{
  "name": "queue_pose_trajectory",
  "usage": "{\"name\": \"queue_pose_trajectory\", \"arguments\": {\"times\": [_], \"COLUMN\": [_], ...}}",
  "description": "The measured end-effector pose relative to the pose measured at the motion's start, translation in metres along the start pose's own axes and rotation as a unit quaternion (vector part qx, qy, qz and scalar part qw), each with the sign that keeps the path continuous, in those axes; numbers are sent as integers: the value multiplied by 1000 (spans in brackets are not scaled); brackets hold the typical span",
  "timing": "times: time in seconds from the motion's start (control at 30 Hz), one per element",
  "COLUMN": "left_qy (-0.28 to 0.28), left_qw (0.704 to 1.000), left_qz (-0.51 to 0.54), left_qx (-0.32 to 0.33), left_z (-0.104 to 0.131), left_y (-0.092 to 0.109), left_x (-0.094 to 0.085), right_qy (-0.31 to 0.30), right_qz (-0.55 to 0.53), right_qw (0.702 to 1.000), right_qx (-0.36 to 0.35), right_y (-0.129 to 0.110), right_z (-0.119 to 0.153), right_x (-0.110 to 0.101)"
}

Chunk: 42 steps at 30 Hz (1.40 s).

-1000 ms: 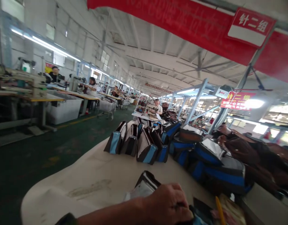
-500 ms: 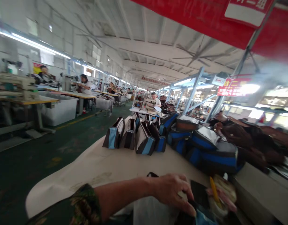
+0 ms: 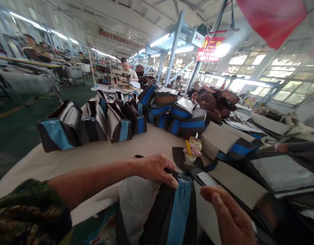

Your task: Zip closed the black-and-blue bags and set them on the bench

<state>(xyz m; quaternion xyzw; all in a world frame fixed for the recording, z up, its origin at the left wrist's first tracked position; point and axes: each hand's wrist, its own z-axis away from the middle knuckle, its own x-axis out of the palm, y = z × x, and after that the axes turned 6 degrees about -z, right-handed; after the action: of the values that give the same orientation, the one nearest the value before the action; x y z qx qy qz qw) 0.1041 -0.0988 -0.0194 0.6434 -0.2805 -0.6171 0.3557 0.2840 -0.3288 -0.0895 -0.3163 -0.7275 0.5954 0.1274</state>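
Note:
My left hand (image 3: 154,170) reaches across from the left, its thumb and fingers closed on the top edge of a dark bag piece (image 3: 181,211) with a light-blue stripe and grey lining. To the right of the stripe, my right hand (image 3: 230,214) is held up with thumb and forefinger pressed together. Whatever that pinch may hold is too small to make out. Beyond my hands, a yellow-handled tool (image 3: 188,147) leans in a pale, stained tub (image 3: 190,158) on a dark mat (image 3: 177,158).
Several part-made bags (image 3: 121,126) stand in rows on the beige tabletop (image 3: 95,166). Blue-striped bags (image 3: 187,122) pile up behind them. Flat bag pieces (image 3: 238,177) are stacked at the right. A person (image 3: 127,71) sits at a sewing machine further back.
The view has swung right and downward. My right hand has come into sight, and more of the bag piece under my left hand shows, with its blue stripe upright.

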Motion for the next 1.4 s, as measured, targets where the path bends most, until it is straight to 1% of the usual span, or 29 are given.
{"name": "queue_pose_trajectory", "arguments": {"times": [0.03, 0.07, 0.13, 0.2, 0.27, 0.33, 0.43, 0.5, 0.57, 0.63, 0.7, 0.83, 0.93, 1.03, 1.1, 1.23, 1.4], "left_qy": [1, -1, -23, -50, -58, -50, -60, -76, -80, -77, -80, -99, -98, -73, -58, -46, -45], "left_qw": [1000, 1000, 999, 997, 998, 999, 997, 994, 992, 990, 984, 960, 951, 957, 965, 974, 975], "left_qz": [8, 14, 22, 23, 20, 22, 42, 62, 75, 90, 130, 235, 266, 247, 219, 174, 165], "left_qx": [1, 13, 41, 54, 29, -2, -22, -41, -69, -81, -88, -111, -125, -131, -135, -141, -140], "left_z": [-4, -7, -14, -19, -20, -19, -15, -13, -13, -14, -16, -19, -22, -24, -25, -26, -25], "left_y": [6, 13, 24, 30, 27, 19, 9, 7, 7, 7, 6, 2, 0, 1, 3, 3, -3], "left_x": [1, 1, 1, 0, -1, -2, -3, -4, -3, -2, 0, 2, 3, 2, 2, 4, 3], "right_qy": [4, -8, -71, -146, -205, -236, -260, -286, -308, -317, -320, -325, -334, -351, -346, -315, -268], "right_qz": [-9, -30, -81, -125, -137, -116, -68, -40, -23, -20, -24, -40, -52, -31, -16, -7, -19], "right_qw": [999, 998, 991, 980, 969, 965, 963, 957, 950, 947, 945, 943, 939, 933, 933, 941, 952], "right_qx": [-34, -57, -78, -58, -19, 7, 18, 30, 42, 54, 61, 60, 66, 77, 96, 120, 148], "right_y": [-8, -17, -34, -45, -47, -44, -40, -41, -44, -46, -47, -45, -45, -48, -49, -45, -43], "right_z": [-17, -32, -57, -72, -76, -75, -74, -76, -78, -79, -79, -77, -79, -82, -83, -83, -78], "right_x": [-2, -2, 6, 18, 28, 31, 27, 22, 19, 19, 20, 21, 22, 26, 30, 38, 42]}}
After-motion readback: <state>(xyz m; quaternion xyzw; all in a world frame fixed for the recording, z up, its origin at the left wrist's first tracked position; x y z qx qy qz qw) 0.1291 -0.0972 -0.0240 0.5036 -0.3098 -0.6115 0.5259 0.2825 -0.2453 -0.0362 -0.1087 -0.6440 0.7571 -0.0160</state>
